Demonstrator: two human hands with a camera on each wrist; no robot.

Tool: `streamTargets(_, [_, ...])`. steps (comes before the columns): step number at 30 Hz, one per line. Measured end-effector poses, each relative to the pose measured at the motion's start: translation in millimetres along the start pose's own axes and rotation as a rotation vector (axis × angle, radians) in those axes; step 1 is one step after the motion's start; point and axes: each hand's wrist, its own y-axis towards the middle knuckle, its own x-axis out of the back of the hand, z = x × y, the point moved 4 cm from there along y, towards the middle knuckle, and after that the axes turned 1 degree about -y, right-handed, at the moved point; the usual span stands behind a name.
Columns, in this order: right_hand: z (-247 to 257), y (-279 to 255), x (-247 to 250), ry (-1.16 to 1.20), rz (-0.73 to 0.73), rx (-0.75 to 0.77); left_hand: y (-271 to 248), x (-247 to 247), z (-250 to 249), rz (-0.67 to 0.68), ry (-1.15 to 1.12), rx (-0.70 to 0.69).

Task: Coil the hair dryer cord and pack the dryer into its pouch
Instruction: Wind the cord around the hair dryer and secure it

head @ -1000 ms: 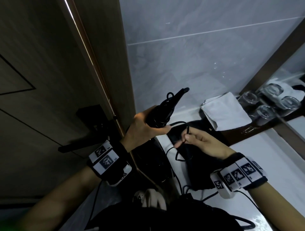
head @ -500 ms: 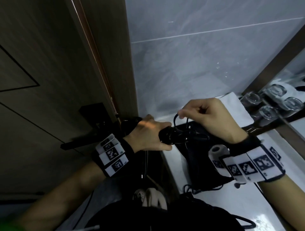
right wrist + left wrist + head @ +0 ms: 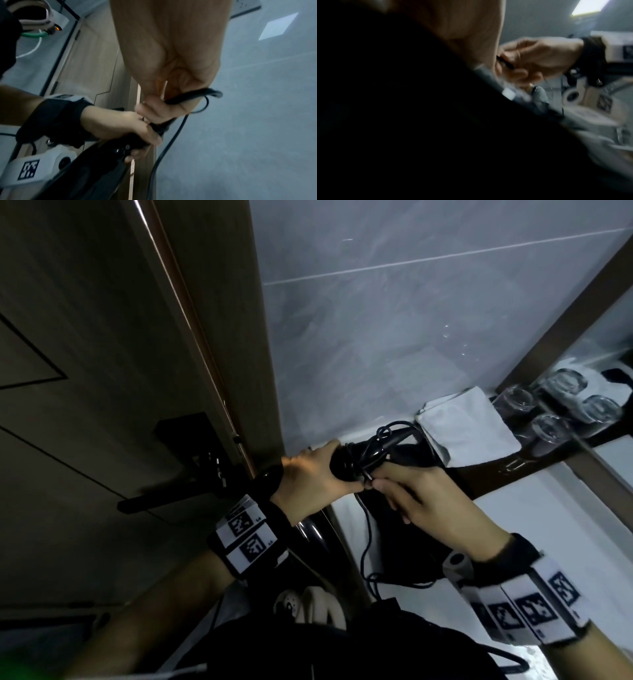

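Observation:
My left hand (image 3: 313, 479) grips the handle of the black hair dryer (image 3: 368, 455), held above the counter's left end; the dryer's body is hidden below my wrist. Turns of the black cord (image 3: 364, 532) lie wound around the handle, and the rest hangs down to the counter. My right hand (image 3: 404, 489) pinches the cord right against the handle. In the right wrist view the right hand (image 3: 171, 102) holds the cord (image 3: 192, 97) just above the left hand (image 3: 137, 134) on the dryer (image 3: 123, 147). The black pouch (image 3: 407, 539) lies on the white counter (image 3: 534, 522) under my right hand.
A folded white towel (image 3: 469, 429) lies at the back of the counter beside upturned glasses (image 3: 548, 429) on a dark tray. A wooden door frame (image 3: 212, 337) and a black door handle (image 3: 164, 498) stand to the left. Grey tiled wall behind.
My right hand went up over the dryer handle with the cord and has come down to the handle's near side, adding a turn. The handle tip points right again.

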Motion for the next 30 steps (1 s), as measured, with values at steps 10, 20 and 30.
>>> streamTargets(10, [-44.4, -8.5, -14.3, 0.037, -0.075, -0.101, -3.4, -8.5, -6.1, 0.421, -0.645, 0.036])
streamTargets(20, [-68.6, -25.0, -3.9, 0.115, -0.235, -0.033, -4.3, -7.2, 18.6, 0.077, -0.667, 0.194])
streamTargets(30, [-162.5, -17.0, -9.1, 0.740, -0.517, -0.579, -26.4, -15.4, 46.6, -0.001, -0.530, 0.358])
